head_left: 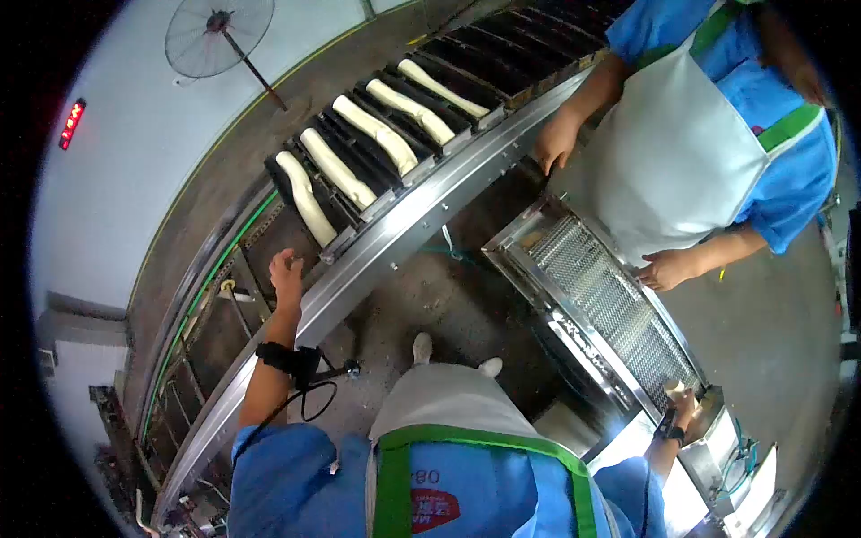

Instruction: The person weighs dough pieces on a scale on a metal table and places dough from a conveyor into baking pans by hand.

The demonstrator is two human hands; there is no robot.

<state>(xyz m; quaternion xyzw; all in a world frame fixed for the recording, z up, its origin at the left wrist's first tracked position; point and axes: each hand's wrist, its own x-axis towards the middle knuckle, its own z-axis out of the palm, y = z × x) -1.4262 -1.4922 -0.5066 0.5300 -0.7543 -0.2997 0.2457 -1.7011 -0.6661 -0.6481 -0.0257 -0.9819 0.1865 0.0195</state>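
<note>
My left hand (286, 269) is raised over the inner edge of the curved conveyor, fingers loosely bent and apart, holding nothing. Just beyond it, a long pale dough-like strip (305, 199) lies in a dark tray, with several similar strips in the trays behind. At the near end of a metal mesh belt (610, 296), the fingers of my right hand (686, 408) are closed on a small pale piece (674, 388). Dark straps circle both my wrists.
A co-worker in a white apron (682, 152) stands across the mesh belt, one hand (558, 142) near the conveyor rail (430, 193), the other (664, 269) at the belt's edge. A fan (218, 22) stands at the upper left. A cable hangs from my left wrist.
</note>
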